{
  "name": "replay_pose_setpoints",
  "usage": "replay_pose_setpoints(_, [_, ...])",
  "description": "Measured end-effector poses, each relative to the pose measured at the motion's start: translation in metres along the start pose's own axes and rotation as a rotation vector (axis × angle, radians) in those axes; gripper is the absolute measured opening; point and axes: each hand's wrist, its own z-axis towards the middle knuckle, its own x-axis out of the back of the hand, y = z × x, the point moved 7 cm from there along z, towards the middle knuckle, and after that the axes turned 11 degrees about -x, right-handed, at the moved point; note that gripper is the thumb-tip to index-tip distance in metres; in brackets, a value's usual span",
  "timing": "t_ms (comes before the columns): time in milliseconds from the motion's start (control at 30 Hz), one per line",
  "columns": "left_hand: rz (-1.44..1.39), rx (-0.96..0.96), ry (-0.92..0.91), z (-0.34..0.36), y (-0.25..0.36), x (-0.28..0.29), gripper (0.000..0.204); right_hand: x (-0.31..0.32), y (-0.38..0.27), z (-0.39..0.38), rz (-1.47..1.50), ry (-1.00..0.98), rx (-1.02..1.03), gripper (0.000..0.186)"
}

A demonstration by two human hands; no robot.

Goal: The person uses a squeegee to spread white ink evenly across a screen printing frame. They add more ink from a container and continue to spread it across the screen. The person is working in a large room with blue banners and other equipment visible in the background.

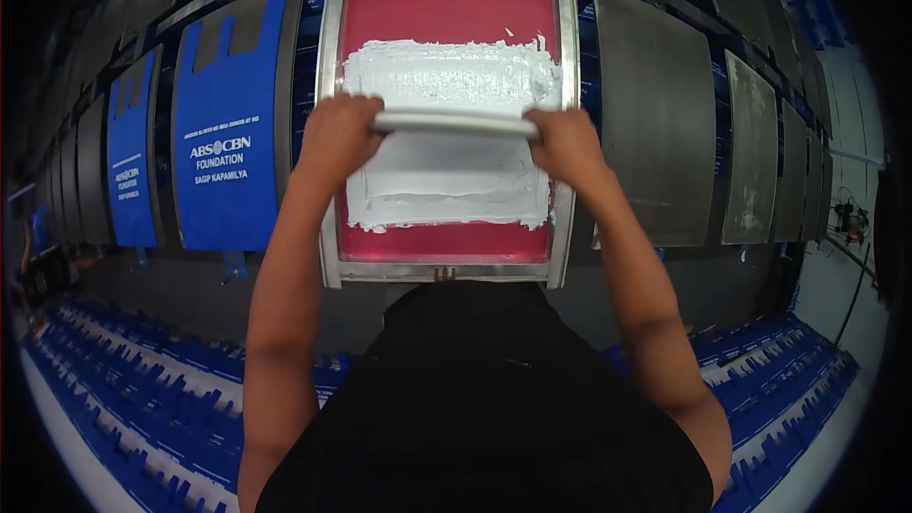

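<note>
Head — fingers [366, 112] tight round squeegee [456, 123]

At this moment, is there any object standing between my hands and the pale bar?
Nothing visible is: the left hand and right hand grip the pale bar directly, over the white paste.

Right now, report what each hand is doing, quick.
Left hand: closed, holding the bar near its left end.
Right hand: closed, holding the same bar near its right end.
</note>
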Motion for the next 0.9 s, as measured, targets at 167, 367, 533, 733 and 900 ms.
replay_pose_setpoints(167, [0.026,0.023,0.072,-0.010,-0.033,-0.084,0.040,-0.063,0.008,0.039,-0.268,0.159,0.012,0.032])
replay_pose_setpoints(367, [-0.062,0.057,-0.061,-0.093,0.043,-0.042,0.034,-0.039,-0.022,-0.070,-0.084,-0.033,-0.005,0.036])
replay_pose_setpoints(533, [-0.186,0.102,-0.089,-0.140,0.079,-0.041,0.030,-0.050,-0.036,-0.131,-0.081,-0.138,-0.082,0.032])
replay_pose_setpoints(733, [-0.212,0.149,-0.138,-0.144,0.072,-0.058,0.036,-0.058,-0.033,-0.120,-0.137,-0.339,-0.151,0.036])
replay_pose_setpoints(900, [-0.208,0.077,0.092,-0.164,0.078,-0.074,0.035,-0.072,-0.030,-0.139,-0.092,-0.100,-0.090,0.041])
